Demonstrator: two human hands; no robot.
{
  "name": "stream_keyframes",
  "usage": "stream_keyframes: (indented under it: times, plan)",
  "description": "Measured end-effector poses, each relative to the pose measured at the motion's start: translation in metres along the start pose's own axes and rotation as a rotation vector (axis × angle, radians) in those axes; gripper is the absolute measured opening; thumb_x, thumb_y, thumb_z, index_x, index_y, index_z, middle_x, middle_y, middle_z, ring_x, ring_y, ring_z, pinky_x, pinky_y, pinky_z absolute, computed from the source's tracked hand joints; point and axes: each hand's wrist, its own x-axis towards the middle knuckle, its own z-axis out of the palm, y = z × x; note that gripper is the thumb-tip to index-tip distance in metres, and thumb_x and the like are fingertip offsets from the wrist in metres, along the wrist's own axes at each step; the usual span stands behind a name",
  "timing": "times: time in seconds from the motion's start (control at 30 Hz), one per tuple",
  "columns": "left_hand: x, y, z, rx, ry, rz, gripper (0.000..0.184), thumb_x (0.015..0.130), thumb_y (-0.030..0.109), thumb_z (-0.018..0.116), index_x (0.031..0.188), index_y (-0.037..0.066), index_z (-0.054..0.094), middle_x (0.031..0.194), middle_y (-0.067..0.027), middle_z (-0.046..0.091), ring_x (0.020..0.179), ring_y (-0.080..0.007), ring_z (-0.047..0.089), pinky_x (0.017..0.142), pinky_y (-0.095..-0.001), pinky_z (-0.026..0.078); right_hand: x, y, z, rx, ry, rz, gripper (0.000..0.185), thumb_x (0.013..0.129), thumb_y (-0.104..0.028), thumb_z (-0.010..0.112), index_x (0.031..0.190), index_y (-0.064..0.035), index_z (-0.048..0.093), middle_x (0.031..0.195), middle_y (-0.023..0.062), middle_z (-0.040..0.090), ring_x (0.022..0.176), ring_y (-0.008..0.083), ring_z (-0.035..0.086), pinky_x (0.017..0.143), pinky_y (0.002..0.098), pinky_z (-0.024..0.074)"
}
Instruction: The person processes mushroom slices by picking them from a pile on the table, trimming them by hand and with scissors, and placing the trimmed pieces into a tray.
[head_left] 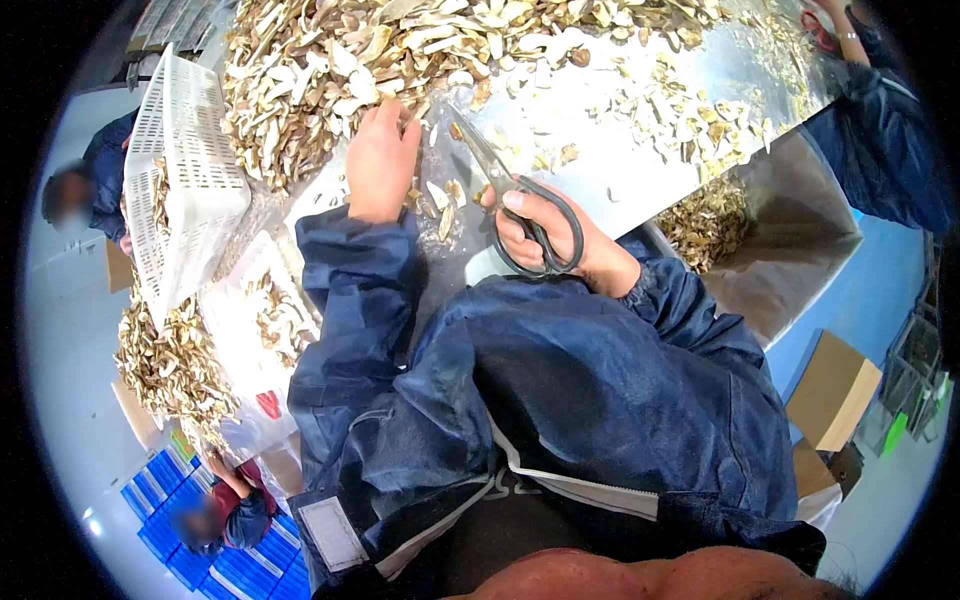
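Black-handled scissors [544,240] are in my right hand [560,235], with fingers through and around the loops. Their metal blades point up and left over the table, close to a small brown piece. My left hand [383,165] is at the near edge of a large heap of dried mushroom slices [330,75]. Its fingers are curled together with the tips down, and whatever they pinch is hidden. Several loose slices [440,200] lie between my two hands on the shiny metal table [590,170].
A white perforated basket [195,170] stands tilted at left, with more slices [170,360] below it. An open lined box [800,220] at right holds slices [705,225]. Co-workers are at left, lower left and upper right, one near red-handled scissors [820,32]. Cardboard [835,390] lies at right.
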Motion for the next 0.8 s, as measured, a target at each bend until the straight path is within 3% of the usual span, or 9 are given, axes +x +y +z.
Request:
stream_keyframes:
  times: [0.13, 0.17, 0.27, 0.33, 0.4, 0.5, 0.63, 0.73, 0.8]
  plan:
    - [-0.023, -0.003, -0.017, -0.256, -0.072, -0.064, 0.017, 0.088, 0.015, 0.066, 0.093, 0.001, 0.059, 0.081, -0.0164, 0.063, 0.067, -0.0275, 0.06, 0.063, -0.0392, 0.048, 0.003, 0.001, -0.003, 0.012, -0.022, 0.006, 0.032, 0.102, -0.026, 0.056, 0.121, -0.0001, 0.053, 0.071, 0.0015, 0.049, 0.048, 0.0086, 0.044, 0.042, 0.0237, 0.0343]
    - [-0.03, 0.0, -0.021, -0.403, -0.073, -0.171, 0.012, 0.089, 0.011, 0.065, 0.089, 0.002, 0.057, 0.075, -0.0108, 0.063, 0.057, -0.015, 0.052, 0.051, -0.0293, 0.042, 0.003, 0.002, -0.003, 0.009, -0.018, 0.007, 0.032, 0.102, -0.026, 0.056, 0.121, -0.0002, 0.053, 0.071, 0.0014, 0.049, 0.048, 0.0086, 0.044, 0.042, 0.0237, 0.0342]
    - [-0.036, -0.022, -0.028, -1.1, -0.191, -0.577, 0.009, 0.09, 0.008, 0.064, 0.092, 0.004, 0.056, 0.082, -0.009, 0.066, 0.053, -0.0084, 0.047, 0.045, -0.0218, 0.035, 0.003, 0.001, -0.004, 0.008, -0.029, 0.005, 0.031, 0.103, -0.026, 0.055, 0.121, 0.0001, 0.053, 0.071, 0.001, 0.048, 0.048, 0.0085, 0.044, 0.042, 0.0238, 0.0342]
    - [-0.041, -0.034, -0.033, -1.68, -0.177, -0.602, 0.022, 0.095, 0.011, 0.059, 0.115, 0.006, 0.054, 0.097, -0.0105, 0.062, 0.062, -0.0095, 0.051, 0.044, -0.0194, 0.036, 0.003, 0.0, -0.002, 0.002, -0.029, 0.011, 0.031, 0.103, -0.025, 0.055, 0.121, 0.0002, 0.053, 0.071, 0.001, 0.047, 0.049, 0.0085, 0.044, 0.042, 0.0238, 0.034]
    - [-0.042, -0.041, -0.038, -1.95, -0.296, -0.472, 0.034, 0.099, 0.025, 0.057, 0.13, 0.01, 0.056, 0.103, -0.0063, 0.062, 0.071, -0.0105, 0.049, 0.048, -0.0204, 0.037, 0.004, -0.001, 0.0, -0.009, -0.029, 0.007, 0.032, 0.103, -0.025, 0.054, 0.122, 0.0007, 0.053, 0.07, 0.0009, 0.047, 0.049, 0.0084, 0.043, 0.042, 0.0238, 0.0338]
    - [-0.042, -0.044, -0.032, -2.187, -0.247, -0.459, 0.045, 0.102, 0.033, 0.055, 0.142, 0.012, 0.051, 0.104, -0.0057, 0.061, 0.076, -0.0115, 0.05, 0.048, -0.0204, 0.04, 0.002, 0.0, 0.0, -0.027, -0.019, -0.015, 0.032, 0.103, -0.024, 0.053, 0.122, 0.0016, 0.053, 0.07, 0.001, 0.046, 0.049, 0.0083, 0.043, 0.042, 0.0238, 0.0333]
    - [-0.033, -0.045, -0.023, -2.225, -0.131, -0.382, 0.043, 0.101, 0.029, 0.059, 0.14, 0.013, 0.051, 0.099, -0.004, 0.061, 0.072, -0.011, 0.05, 0.05, -0.0184, 0.042, 0.002, 0.001, 0.0, -0.035, -0.01, -0.02, 0.033, 0.103, -0.025, 0.053, 0.121, 0.0024, 0.053, 0.07, 0.001, 0.046, 0.049, 0.0082, 0.042, 0.042, 0.0238, 0.0329]
    - [-0.017, -0.042, -0.029, -2.082, 0.041, -0.368, 0.041, 0.098, 0.025, 0.065, 0.134, 0.012, 0.051, 0.101, -0.0026, 0.064, 0.074, -0.0102, 0.057, 0.05, -0.0185, 0.042, 0.003, 0.002, 0.0, -0.029, -0.02, -0.015, 0.033, 0.103, -0.025, 0.053, 0.121, 0.0025, 0.052, 0.07, 0.001, 0.047, 0.049, 0.0083, 0.042, 0.042, 0.0238, 0.0329]
    - [-0.004, -0.03, -0.034, -1.818, 0.172, -0.49, 0.041, 0.096, 0.018, 0.067, 0.132, 0.008, 0.052, 0.098, -0.0025, 0.064, 0.074, -0.0098, 0.058, 0.05, -0.0196, 0.041, 0.003, 0.001, 0.0, -0.026, -0.021, -0.018, 0.033, 0.103, -0.025, 0.053, 0.121, 0.0026, 0.052, 0.07, 0.0011, 0.047, 0.049, 0.0083, 0.042, 0.042, 0.0239, 0.033]
